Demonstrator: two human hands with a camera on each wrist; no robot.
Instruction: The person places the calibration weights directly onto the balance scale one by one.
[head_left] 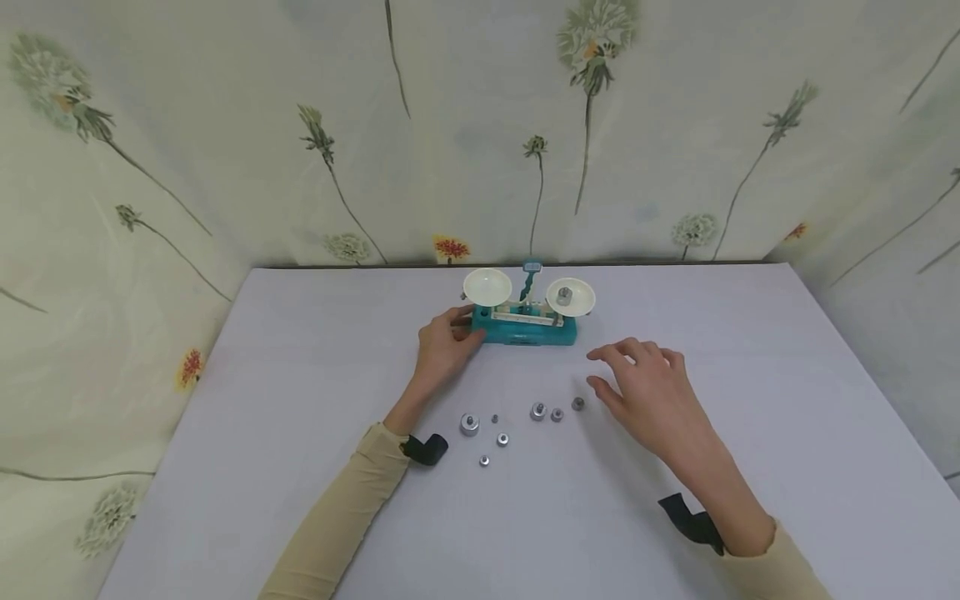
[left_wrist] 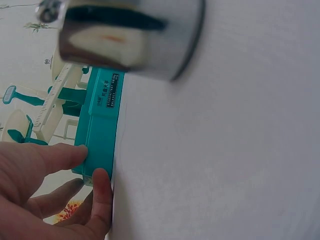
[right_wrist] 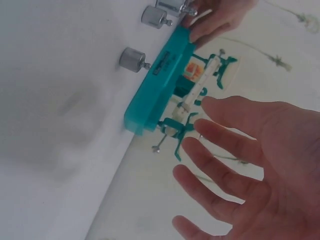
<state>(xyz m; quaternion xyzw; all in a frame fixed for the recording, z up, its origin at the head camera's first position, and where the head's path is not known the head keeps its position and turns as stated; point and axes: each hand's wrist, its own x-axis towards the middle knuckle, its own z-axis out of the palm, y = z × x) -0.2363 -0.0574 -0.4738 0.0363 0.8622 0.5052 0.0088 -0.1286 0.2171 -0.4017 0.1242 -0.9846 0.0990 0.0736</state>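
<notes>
A teal balance scale (head_left: 525, 332) with two cream pans stands near the table's far edge. My left hand (head_left: 442, 346) holds the left end of its base; the left wrist view shows the thumb against the teal side and fingertips at the end face. On the right pan (head_left: 585, 300) sits a metal weight (head_left: 565, 296), while the left pan (head_left: 487, 287) bears nothing. My right hand (head_left: 648, 392) hovers right of the scale, fingers spread and loosely bent, holding nothing. Nearest to it on the table is a small weight (head_left: 577, 404).
Several more metal weights of different sizes stand on the white table (head_left: 337, 333) before the scale, among them a large one (head_left: 469, 425) and a medium one (head_left: 537, 412). Behind the table hangs a flower-printed cloth (head_left: 465, 167).
</notes>
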